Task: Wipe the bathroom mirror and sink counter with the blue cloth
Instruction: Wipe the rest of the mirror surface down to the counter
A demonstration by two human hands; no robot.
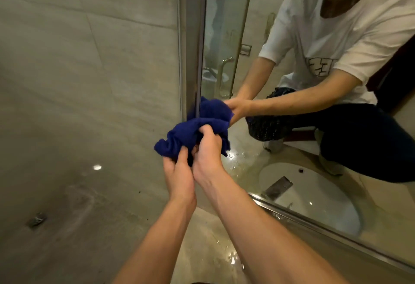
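A crumpled dark blue cloth (179, 136) is bunched in front of the mirror's lower left corner. My left hand (178, 172) grips its lower folds from beneath. My right hand (207, 151) curls its fingers into the cloth from the right side. Both hands are close together, just off the mirror (258, 63) and its metal frame (193, 43). The mirror shows the cloth and my arms reflected. The glossy sink counter (208, 245) lies below my forearms, wet with droplets.
A grey tiled wall (78, 81) fills the left side. In the mirror I see a person crouched in a white shirt, the reflected white basin (314, 196) and faucet (278, 186). The mirror's bottom frame (314, 223) runs diagonally at the right.
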